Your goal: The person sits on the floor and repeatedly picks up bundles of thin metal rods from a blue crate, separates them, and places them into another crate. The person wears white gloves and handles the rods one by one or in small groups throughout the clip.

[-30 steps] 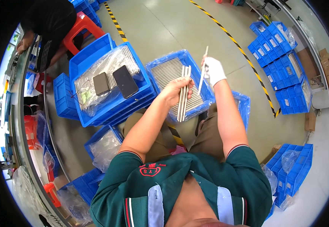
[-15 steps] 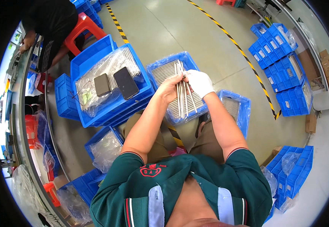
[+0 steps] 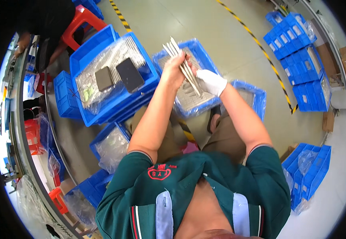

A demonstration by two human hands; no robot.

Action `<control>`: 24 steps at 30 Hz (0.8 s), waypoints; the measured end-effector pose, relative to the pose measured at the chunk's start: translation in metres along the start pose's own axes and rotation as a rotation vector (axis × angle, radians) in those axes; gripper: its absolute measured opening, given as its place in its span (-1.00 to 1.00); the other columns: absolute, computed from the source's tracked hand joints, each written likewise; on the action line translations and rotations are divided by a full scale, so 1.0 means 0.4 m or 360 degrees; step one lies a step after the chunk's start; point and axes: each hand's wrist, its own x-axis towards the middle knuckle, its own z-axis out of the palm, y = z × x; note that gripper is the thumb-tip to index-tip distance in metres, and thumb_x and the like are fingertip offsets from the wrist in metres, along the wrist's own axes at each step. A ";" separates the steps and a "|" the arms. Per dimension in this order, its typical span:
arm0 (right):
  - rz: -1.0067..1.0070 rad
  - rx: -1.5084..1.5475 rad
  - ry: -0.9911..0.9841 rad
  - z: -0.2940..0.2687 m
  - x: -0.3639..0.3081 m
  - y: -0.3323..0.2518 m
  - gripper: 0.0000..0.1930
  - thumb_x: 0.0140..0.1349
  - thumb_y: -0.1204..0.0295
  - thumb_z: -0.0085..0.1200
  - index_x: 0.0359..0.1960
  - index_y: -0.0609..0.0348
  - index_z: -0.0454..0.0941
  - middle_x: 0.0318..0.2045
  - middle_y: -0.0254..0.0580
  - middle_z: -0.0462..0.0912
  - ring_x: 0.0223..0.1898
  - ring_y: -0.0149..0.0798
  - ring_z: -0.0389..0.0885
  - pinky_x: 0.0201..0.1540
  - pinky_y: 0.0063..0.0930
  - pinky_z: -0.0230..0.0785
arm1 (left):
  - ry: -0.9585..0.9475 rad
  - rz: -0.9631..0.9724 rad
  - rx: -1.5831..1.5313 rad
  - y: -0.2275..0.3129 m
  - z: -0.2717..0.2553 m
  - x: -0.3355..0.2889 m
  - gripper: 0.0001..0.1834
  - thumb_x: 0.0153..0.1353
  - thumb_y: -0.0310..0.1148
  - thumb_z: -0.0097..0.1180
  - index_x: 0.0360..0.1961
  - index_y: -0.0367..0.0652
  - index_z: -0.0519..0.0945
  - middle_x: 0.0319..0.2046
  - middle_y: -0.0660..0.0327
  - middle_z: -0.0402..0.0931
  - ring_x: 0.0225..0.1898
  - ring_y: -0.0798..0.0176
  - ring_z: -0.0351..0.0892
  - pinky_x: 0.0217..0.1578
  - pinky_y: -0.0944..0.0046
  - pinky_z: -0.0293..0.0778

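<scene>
My bare left hand (image 3: 174, 71) is closed round a bunch of thin silvery metal rods (image 3: 188, 74), which slants from upper left to lower right. My right hand (image 3: 212, 82), in a white glove, closes against the lower part of the same bunch; its fingertips are partly hidden. Both hands are over a blue plastic crate (image 3: 208, 59) lined with clear film. More rods lie in rows inside that crate, partly covered by my hands and the bunch.
Left of my hands, a stacked blue crate (image 3: 150, 81) bears film-wrapped rods, a black phone (image 3: 130, 75) and a dark grey box (image 3: 104, 78). Another lined crate (image 3: 259, 106) is by my right knee. A person works at the left bench near a red stool (image 3: 71, 34). Blue crates (image 3: 300, 65) line the right wall.
The bunch has gone from nearly upright to slanting, its upper ends now rising past my left hand. My right hand has slid lower along the rods. The view has shifted slightly.
</scene>
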 end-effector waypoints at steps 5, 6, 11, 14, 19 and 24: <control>0.0292 -0.0006 -0.0262 0.048 -0.069 -0.024 -0.76 0.17 0.21 0.10 -0.38 0.12 0.42 -0.66 -0.36 0.39 -0.71 -0.36 0.38 -0.67 -0.50 0.26 | -0.0151 -0.0024 0.0158 0.015 0.052 -0.009 -0.62 0.22 -0.12 0.09 -0.21 -0.28 0.48 -0.36 0.04 0.51 -0.25 0.08 0.54 -0.30 0.08 0.55; 0.0410 0.0099 -0.0557 0.028 -0.067 -0.026 -0.77 0.18 0.21 0.09 -0.40 0.07 0.40 -0.67 -0.39 0.35 -0.72 -0.40 0.35 -0.69 -0.51 0.22 | -0.0245 0.0024 0.0205 0.017 0.064 -0.008 -0.66 0.22 -0.16 0.11 -0.22 -0.28 0.52 -0.31 0.04 0.53 -0.22 0.09 0.55 -0.19 0.08 0.50; 0.0112 -0.0249 -0.0421 0.023 -0.095 -0.092 -0.75 0.21 0.22 0.07 -0.51 -0.03 0.30 -0.71 -0.50 0.19 -0.74 -0.52 0.19 -0.69 -0.57 0.09 | -0.0170 0.0120 0.0505 0.063 0.113 -0.017 -0.69 0.23 -0.16 0.10 -0.29 -0.23 0.58 -0.21 0.13 0.54 -0.15 0.20 0.51 -0.06 0.13 0.39; 0.0040 -0.0362 -0.0259 -0.087 -0.064 -0.170 -0.74 0.23 0.22 0.06 -0.52 0.04 0.35 -0.65 -0.44 0.32 -0.65 -0.48 0.31 -0.59 -0.55 0.22 | 0.0191 0.0457 0.0540 0.096 0.094 -0.033 -0.67 0.26 -0.12 0.05 -0.29 -0.20 0.58 -0.24 0.16 0.55 -0.18 0.28 0.50 -0.12 0.23 0.39; -0.0211 -0.2144 0.0745 -0.231 -0.004 -0.158 -0.70 0.12 0.15 0.11 -0.43 0.16 0.49 -0.45 -0.14 0.58 -0.40 -0.16 0.56 -0.32 -0.33 0.39 | 0.0283 0.0251 0.0591 0.117 0.071 -0.085 -0.70 0.27 -0.15 0.03 -0.35 -0.20 0.57 -0.37 0.24 0.54 -0.33 0.35 0.49 -0.24 0.30 0.41; 0.0168 -0.3034 0.0729 -0.313 0.036 -0.071 -0.69 0.07 0.16 0.06 -0.25 0.09 0.57 -0.24 0.08 0.61 -0.18 0.10 0.57 -0.09 -0.12 0.39 | -0.0269 -0.0195 0.1663 -0.003 0.140 -0.148 -0.72 0.19 -0.20 0.12 -0.30 -0.23 0.60 -0.39 0.19 0.56 -0.29 0.30 0.52 -0.20 0.29 0.42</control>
